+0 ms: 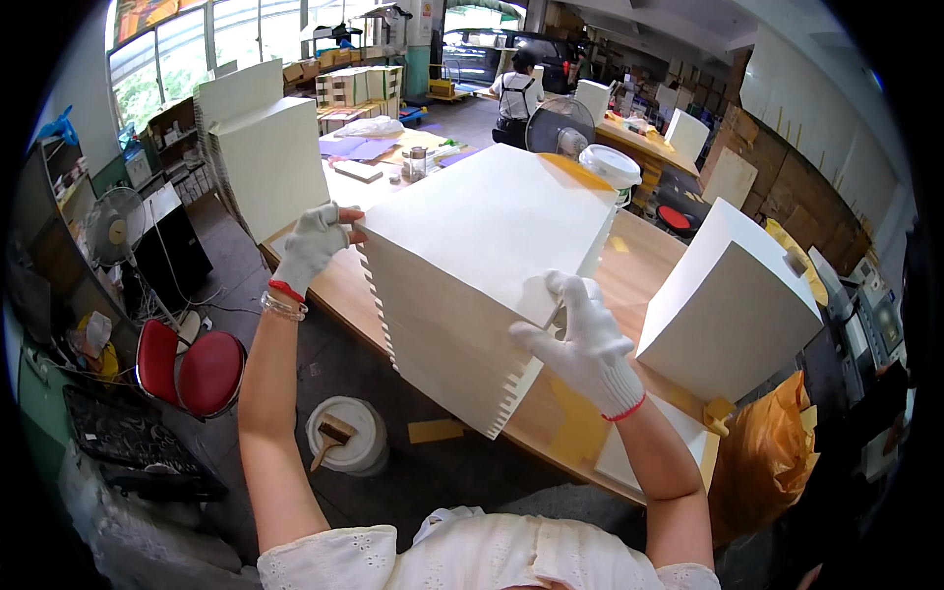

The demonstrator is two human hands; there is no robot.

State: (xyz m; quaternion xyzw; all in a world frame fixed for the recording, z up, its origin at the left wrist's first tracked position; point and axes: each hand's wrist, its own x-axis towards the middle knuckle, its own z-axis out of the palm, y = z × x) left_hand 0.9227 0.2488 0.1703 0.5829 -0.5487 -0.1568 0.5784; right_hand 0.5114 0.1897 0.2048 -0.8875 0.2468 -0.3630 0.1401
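White stack point(482, 231) with notched edges, on the table point(644, 258), overhanging its near side; both gloved hands at it.
Right hand point(585, 339): thumb and fingers spread at the near right edge; clamping cannot be told. Left hand point(317, 241): fingertips at the left corner; grip cannot be told. Beyond: white bucket point(610, 163); farther, pillar notice point(426, 14), print too small to read.

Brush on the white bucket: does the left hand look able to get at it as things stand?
Probably yes, though the left hand would first have to leave the corner of the white stack. Nothing covers the brush on the white bucket, and the space above it looks open.
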